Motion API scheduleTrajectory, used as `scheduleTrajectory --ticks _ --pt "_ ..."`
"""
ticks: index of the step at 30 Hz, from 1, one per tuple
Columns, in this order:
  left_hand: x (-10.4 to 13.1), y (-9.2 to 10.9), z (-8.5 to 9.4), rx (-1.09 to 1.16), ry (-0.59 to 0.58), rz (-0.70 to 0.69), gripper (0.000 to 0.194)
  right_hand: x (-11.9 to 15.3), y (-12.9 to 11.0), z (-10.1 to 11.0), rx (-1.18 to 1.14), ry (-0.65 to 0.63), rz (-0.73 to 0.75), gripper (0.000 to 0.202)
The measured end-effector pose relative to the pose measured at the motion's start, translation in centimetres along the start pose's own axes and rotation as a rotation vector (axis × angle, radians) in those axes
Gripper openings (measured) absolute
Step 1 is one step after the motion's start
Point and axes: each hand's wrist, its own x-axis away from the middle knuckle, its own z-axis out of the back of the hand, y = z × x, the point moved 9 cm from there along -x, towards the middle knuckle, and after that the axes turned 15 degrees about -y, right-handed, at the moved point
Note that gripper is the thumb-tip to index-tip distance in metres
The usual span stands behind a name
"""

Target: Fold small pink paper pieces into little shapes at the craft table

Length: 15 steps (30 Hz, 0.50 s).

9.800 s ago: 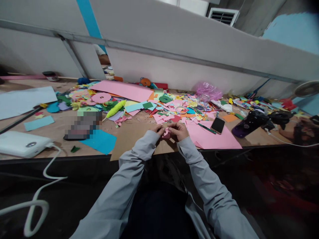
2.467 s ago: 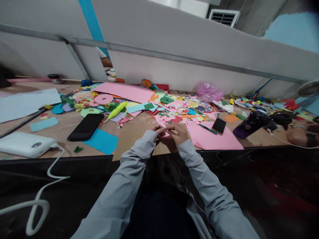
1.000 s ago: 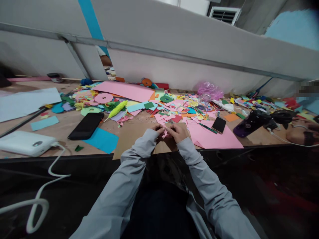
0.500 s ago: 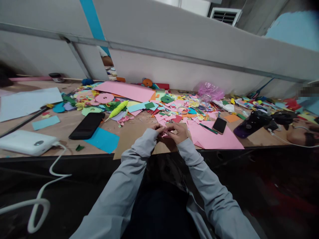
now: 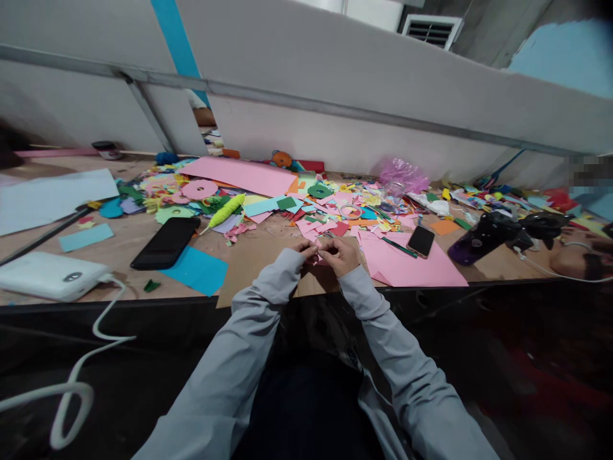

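My left hand (image 5: 306, 251) and my right hand (image 5: 341, 255) meet fingertip to fingertip just over the table's front edge. Both are closed in a pinch around a small pink paper piece (image 5: 319, 244), mostly covered by the fingers; its shape cannot be made out. Beneath them lies a sheet of brown paper (image 5: 253, 265). To the right of my right hand are pink paper sheets (image 5: 416, 271), with a dark green pen (image 5: 400, 247) and a smartphone (image 5: 421, 241) on top.
Paper scraps (image 5: 330, 211) and a yellow-green yarn bundle (image 5: 225, 212) lie beyond my hands. On the left are a black phone (image 5: 165, 243), blue paper (image 5: 198, 271) and a white power bank (image 5: 52, 275) with a hanging cable. A dark bottle (image 5: 483, 239) and another person's arm (image 5: 575, 260) are at right.
My fingers have shifted slightly around the pink piece, and less of it shows between them. The whole view has moved a little; the table items lie as before.
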Motion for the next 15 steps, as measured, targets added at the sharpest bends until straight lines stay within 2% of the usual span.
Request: scheduleTrajectory --ticks 5,9,12,15 --pt "-0.2 -0.4 -0.1 -0.029 -0.010 0.045 0.036 0.0 0.6 0.3 -0.075 0.008 -0.091 0.013" --pt "-0.2 0.1 -0.2 -0.073 -0.024 -0.021 0.036 0.1 1.7 0.0 -0.209 -0.015 -0.150 0.016" --pt "-0.1 0.3 -0.3 -0.132 -0.023 -0.045 0.032 0.0 2.4 -0.3 -0.319 -0.004 -0.126 0.019" --pt "0.0 0.3 -0.1 -0.244 0.028 -0.038 0.024 0.0 2.7 -0.3 -0.326 0.005 -0.095 0.035"
